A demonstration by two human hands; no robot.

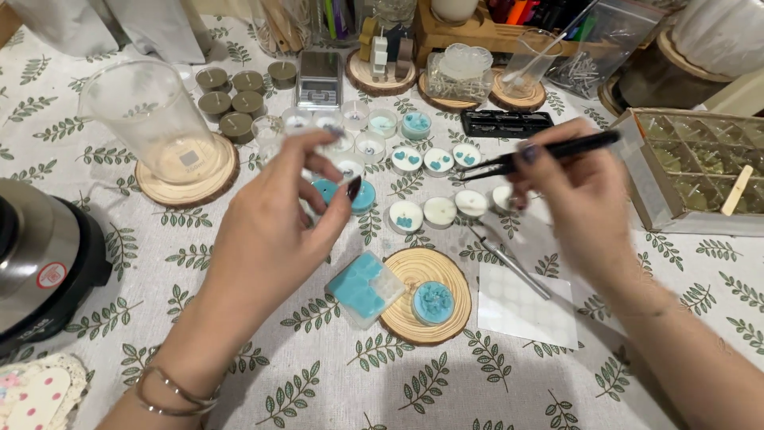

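Your right hand pinches a pair of slim black tweezers between thumb and fingers, closed snugly around the shaft. The long axis of the tweezers runs nearly level, the tips pointing left and slightly down towards the rows of small round tealight candles, the blunt end up and to the right. Your left hand is raised over the table, thumb and forefinger drawn close around a small clear cup; motion blur hides how firmly it is held. Just below that hand's fingertips sits a teal candle.

Towards you, the leaf-printed tablecloth lies open. A round wooden slice carries a teal candle with a raised topping, and a teal and white block in a clear square mould touches its left edge. A thin metal tool lies beside a white sheet.

To the left stand a tall clear plastic beaker on a wooden coaster and a black and silver pot. To the right, a compartmented clear box hems in your right hand's side.
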